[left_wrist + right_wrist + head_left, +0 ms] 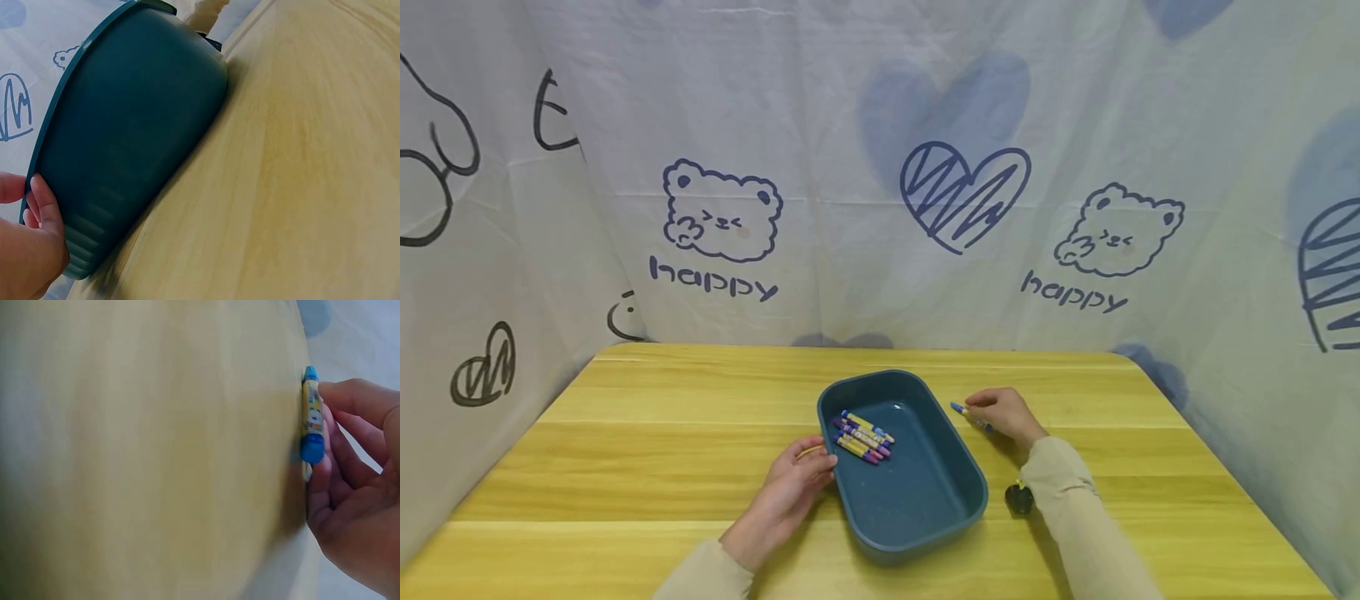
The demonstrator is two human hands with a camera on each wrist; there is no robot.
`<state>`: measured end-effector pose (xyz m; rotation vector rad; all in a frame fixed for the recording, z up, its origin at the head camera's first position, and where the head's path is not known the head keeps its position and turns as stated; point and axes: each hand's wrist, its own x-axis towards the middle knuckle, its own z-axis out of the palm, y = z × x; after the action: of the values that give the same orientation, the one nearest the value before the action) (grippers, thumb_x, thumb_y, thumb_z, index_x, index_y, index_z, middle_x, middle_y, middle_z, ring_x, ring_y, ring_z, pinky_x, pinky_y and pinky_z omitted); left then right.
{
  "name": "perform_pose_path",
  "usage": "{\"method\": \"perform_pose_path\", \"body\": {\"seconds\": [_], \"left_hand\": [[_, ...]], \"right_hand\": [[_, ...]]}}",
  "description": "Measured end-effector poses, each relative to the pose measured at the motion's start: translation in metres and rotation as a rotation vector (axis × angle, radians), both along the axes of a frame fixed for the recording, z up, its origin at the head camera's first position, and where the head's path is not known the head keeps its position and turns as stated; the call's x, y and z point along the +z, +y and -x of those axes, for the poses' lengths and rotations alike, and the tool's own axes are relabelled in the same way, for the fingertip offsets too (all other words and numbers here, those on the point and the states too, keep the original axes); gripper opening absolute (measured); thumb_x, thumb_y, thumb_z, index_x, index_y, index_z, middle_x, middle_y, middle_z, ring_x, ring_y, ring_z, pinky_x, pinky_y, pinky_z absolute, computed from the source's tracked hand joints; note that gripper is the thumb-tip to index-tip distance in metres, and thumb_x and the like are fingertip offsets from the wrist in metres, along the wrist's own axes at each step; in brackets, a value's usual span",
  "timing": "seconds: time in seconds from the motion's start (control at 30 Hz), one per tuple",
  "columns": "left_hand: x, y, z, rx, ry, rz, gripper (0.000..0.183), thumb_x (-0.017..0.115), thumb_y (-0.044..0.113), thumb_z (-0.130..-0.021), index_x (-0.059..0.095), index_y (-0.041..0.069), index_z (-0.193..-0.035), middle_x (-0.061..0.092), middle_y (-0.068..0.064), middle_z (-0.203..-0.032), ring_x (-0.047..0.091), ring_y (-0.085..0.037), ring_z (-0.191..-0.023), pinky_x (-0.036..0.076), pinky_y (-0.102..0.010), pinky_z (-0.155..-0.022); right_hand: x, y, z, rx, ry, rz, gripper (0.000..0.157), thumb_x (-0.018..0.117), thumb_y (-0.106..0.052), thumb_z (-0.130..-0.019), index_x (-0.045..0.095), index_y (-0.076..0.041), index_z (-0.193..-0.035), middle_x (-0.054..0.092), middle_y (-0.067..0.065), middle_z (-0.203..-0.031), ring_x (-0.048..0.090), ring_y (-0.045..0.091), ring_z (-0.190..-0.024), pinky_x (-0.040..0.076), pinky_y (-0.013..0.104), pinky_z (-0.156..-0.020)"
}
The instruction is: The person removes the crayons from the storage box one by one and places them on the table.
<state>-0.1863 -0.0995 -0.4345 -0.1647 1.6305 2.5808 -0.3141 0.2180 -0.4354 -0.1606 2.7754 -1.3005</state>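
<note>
A dark teal plastic tub (917, 492) stands on the wooden table. My left hand (792, 487) grips its left rim, thumb on the inner side and fingers against the outer wall (125, 106). Several crayons (862, 437) in yellow wrappers lie in a loose pile at the tub's far left, with purple, pink and blue ends. To the right of the tub, my right hand (1007, 414) pinches a blue crayon (313, 415) at the table surface. Its thumb touches the wrapper, and the other fingers sit behind and below it.
A small dark round object (1019, 498) with a yellow-green tip lies right of the tub, beside my right sleeve (1075, 500). White curtains (842, 275) with printed bears and hearts hang behind the table (662, 433) and along both sides.
</note>
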Motion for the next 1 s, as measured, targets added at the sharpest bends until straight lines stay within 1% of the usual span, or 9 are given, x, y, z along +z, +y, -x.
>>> {"method": "perform_pose_path", "body": {"seconds": [0.07,0.13,0.23,0.3,0.4,0.53,0.63,0.8,1.0], "left_hand": [[0.000,0.000,0.000,0.002,-0.001,-0.003,0.041,0.054,-0.012,-0.086,0.037,-0.008,-0.122,0.052,-0.005,-0.092,0.055,-0.009,-0.075,0.049,-0.021,-0.072],[0.000,0.000,0.000,0.006,-0.002,-0.006,0.040,0.054,-0.013,-0.086,0.037,-0.007,-0.122,0.052,-0.005,-0.092,0.055,-0.009,-0.075,0.049,-0.021,-0.072],[0.000,0.001,0.000,0.010,-0.004,-0.006,0.039,0.054,-0.013,-0.086,0.038,-0.007,-0.121,0.052,-0.005,-0.092,0.055,-0.009,-0.075,0.049,-0.021,-0.071],[0.000,0.001,0.000,0.011,-0.003,-0.008,0.039,0.054,-0.013,-0.085,0.038,-0.007,-0.120,0.052,-0.005,-0.092,0.055,-0.009,-0.075,0.049,-0.021,-0.071],[0.000,0.001,0.000,0.013,-0.004,-0.010,0.038,0.053,-0.014,-0.085,0.038,-0.007,-0.120,0.052,-0.004,-0.091,0.054,-0.009,-0.074,0.049,-0.021,-0.071],[0.001,0.001,-0.001,0.011,-0.003,-0.009,0.039,0.054,-0.013,-0.085,0.038,-0.007,-0.120,0.052,-0.004,-0.090,0.054,-0.009,-0.074,0.049,-0.021,-0.071],[0.001,0.001,-0.001,0.006,-0.003,-0.004,0.040,0.054,-0.012,-0.086,0.037,-0.007,-0.122,0.051,-0.004,-0.091,0.054,-0.009,-0.075,0.049,-0.021,-0.072],[0.001,0.001,-0.001,0.003,-0.007,-0.001,0.041,0.054,-0.012,-0.086,0.036,-0.007,-0.122,0.052,-0.004,-0.091,0.055,-0.009,-0.075,0.049,-0.021,-0.072],[0.001,0.002,-0.001,0.007,-0.009,0.000,0.040,0.054,-0.012,-0.086,0.036,-0.007,-0.122,0.052,-0.003,-0.090,0.054,-0.009,-0.075,0.049,-0.021,-0.071]], "right_hand": [[0.003,0.002,0.000,0.029,-0.013,0.006,0.030,0.068,-0.011,-0.088,0.067,0.004,-0.114,0.067,0.017,-0.110,0.060,0.031,-0.101,0.049,0.043,-0.086],[0.008,0.004,-0.001,0.061,-0.022,0.011,0.032,0.066,-0.009,-0.088,0.065,0.007,-0.116,0.066,0.020,-0.113,0.059,0.034,-0.106,0.048,0.045,-0.090],[0.016,0.006,-0.001,0.072,-0.059,0.037,0.033,0.063,-0.008,-0.090,0.062,0.008,-0.119,0.063,0.022,-0.117,0.058,0.035,-0.108,0.049,0.044,-0.090],[0.022,0.006,-0.001,0.070,-0.059,0.018,0.034,0.063,-0.009,-0.092,0.062,0.007,-0.121,0.062,0.022,-0.120,0.058,0.034,-0.108,0.050,0.043,-0.089],[0.033,0.006,0.001,0.079,-0.056,0.018,0.036,0.061,-0.012,-0.094,0.059,0.007,-0.125,0.060,0.022,-0.123,0.058,0.034,-0.109,0.050,0.044,-0.090],[0.048,0.003,0.003,0.099,-0.044,0.077,0.038,0.060,-0.014,-0.095,0.057,0.007,-0.127,0.058,0.023,-0.126,0.057,0.036,-0.113,0.046,0.048,-0.095],[0.059,-0.001,0.002,0.105,-0.047,0.100,0.039,0.060,-0.017,-0.096,0.057,0.004,-0.129,0.056,0.022,-0.129,0.055,0.036,-0.116,0.043,0.050,-0.098],[0.074,-0.013,-0.003,0.126,-0.052,0.096,0.039,0.059,-0.020,-0.097,0.057,-0.001,-0.131,0.055,0.019,-0.132,0.053,0.034,-0.118,0.041,0.050,-0.101],[0.086,-0.035,-0.010,0.141,-0.013,0.105,0.035,0.060,-0.017,-0.096,0.061,0.000,-0.126,0.059,0.017,-0.127,0.057,0.031,-0.114,0.046,0.043,-0.096]]}}
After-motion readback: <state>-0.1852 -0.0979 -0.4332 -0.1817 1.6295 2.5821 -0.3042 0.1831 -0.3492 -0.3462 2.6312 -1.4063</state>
